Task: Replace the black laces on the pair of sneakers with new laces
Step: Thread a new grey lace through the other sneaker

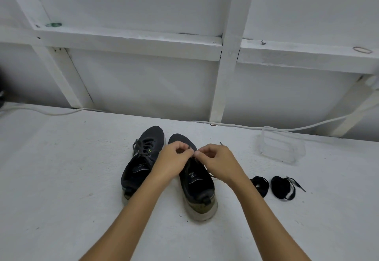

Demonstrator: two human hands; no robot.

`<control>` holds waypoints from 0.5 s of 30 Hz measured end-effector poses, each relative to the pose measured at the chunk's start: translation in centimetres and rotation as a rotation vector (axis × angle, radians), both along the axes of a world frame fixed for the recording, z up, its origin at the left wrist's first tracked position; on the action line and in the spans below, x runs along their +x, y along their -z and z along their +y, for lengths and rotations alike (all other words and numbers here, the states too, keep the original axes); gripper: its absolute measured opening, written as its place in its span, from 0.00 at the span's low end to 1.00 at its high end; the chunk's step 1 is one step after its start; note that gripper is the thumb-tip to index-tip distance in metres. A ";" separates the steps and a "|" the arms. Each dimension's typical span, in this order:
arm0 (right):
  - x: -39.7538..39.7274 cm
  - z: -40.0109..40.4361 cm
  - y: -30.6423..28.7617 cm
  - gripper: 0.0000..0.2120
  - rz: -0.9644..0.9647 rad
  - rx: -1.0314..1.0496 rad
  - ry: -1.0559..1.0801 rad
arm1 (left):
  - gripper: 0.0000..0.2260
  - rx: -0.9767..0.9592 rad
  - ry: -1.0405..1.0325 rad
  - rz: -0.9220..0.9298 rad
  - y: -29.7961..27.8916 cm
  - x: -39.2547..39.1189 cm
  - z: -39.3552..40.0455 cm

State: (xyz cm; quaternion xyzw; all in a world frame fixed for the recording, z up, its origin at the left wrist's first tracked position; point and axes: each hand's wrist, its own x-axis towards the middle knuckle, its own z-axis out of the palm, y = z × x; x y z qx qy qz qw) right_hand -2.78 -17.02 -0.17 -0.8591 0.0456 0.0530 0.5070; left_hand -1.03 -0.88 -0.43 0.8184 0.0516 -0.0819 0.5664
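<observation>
Two black sneakers stand side by side on a white table, toes pointing away from me. The left sneaker [141,162] still has its black lace tied. Over the right sneaker [196,187] my left hand [174,159] and my right hand [217,162] meet, each pinching the black lace [192,151] near the upper eyelets. One loose lace end [222,143] sticks out beyond my right hand. Two coiled black laces lie to the right of the shoes: one bundle [260,184] and another bundle [284,188].
A clear plastic container [282,148] sits at the back right of the table [61,168]. A white cable [235,125] runs along the table's far edge under the white framed wall [131,41].
</observation>
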 end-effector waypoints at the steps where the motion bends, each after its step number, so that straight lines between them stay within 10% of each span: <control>1: 0.0 0.0 -0.1 0.07 0.001 -0.013 0.002 | 0.04 -0.034 -0.014 -0.004 -0.3 0.3 0.2; 15: 0.1 0.4 -1.0 0.06 0.108 0.315 -0.113 | 0.08 0.012 0.312 -0.099 -2.7 2.1 0.9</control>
